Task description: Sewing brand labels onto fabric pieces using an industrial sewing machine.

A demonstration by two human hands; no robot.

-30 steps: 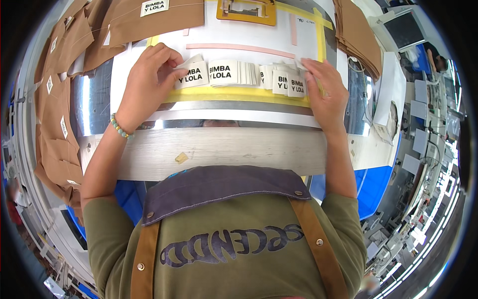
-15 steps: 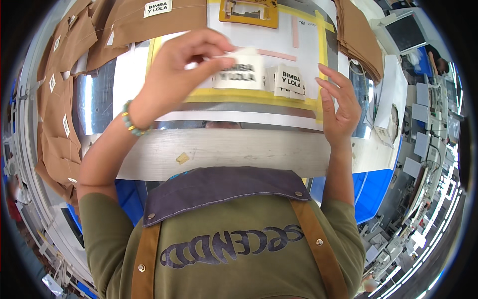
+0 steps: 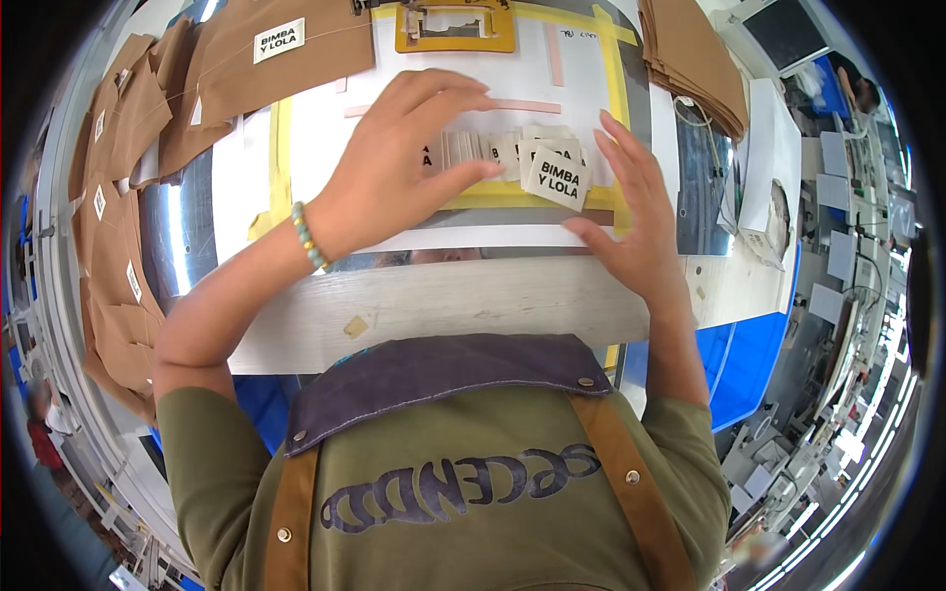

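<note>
A pile of white fabric labels (image 3: 559, 179) with black print lies on the white sheet, the topmost one tilted and overhanging the yellow tape along the sheet's near edge. To its left, more labels (image 3: 461, 150) stand in a close row, partly hidden by my left hand (image 3: 399, 163). That hand hovers beside the row, thumb and fingers apart with nothing between them. At the pile's right, my right hand (image 3: 636, 202) is spread, its thumb near the lower corner of the top label. Neither hand grips anything.
Brown cut pieces (image 3: 276, 74), some bearing labels, cover the left side. Another brown stack (image 3: 695, 59) lies at the far right. A yellow frame (image 3: 455, 28) sits beyond the labels, pink strips (image 3: 527, 105) mark the sheet, and a white box (image 3: 769, 177) stands right.
The label that my left hand pinched is out of its fingers, which have spread. The pile's top label now lies tilted. My right hand has moved left and nearer to me, beside the pile.
</note>
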